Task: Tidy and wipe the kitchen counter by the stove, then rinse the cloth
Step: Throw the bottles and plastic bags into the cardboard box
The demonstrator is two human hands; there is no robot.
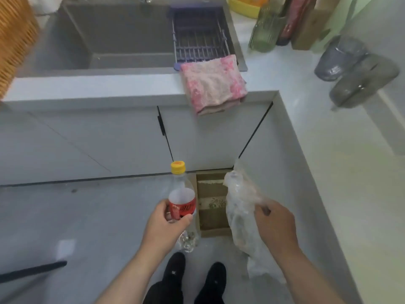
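Observation:
My left hand (pixel 163 227) grips a clear plastic bottle (pixel 183 194) with a yellow cap and a red label, held upright over the floor. My right hand (pixel 275 224) pinches a crumpled clear plastic bag (pixel 240 207) that hangs down beside the counter. A pink and white cloth (pixel 213 83) lies folded over the front edge of the counter (pixel 109 87), just right of the grey sink (pixel 114 34). Both hands are well below the counter, in front of the cabinets.
A dark rack (pixel 200 38) sits in the sink's right end. Green glasses (pixel 265 31), packets and two grey containers (pixel 341 58) stand on the right counter (pixel 328 150). A brown cardboard box (pixel 213 202) sits on the floor in the cabinet corner. A woven basket (pixel 15 40) is at left.

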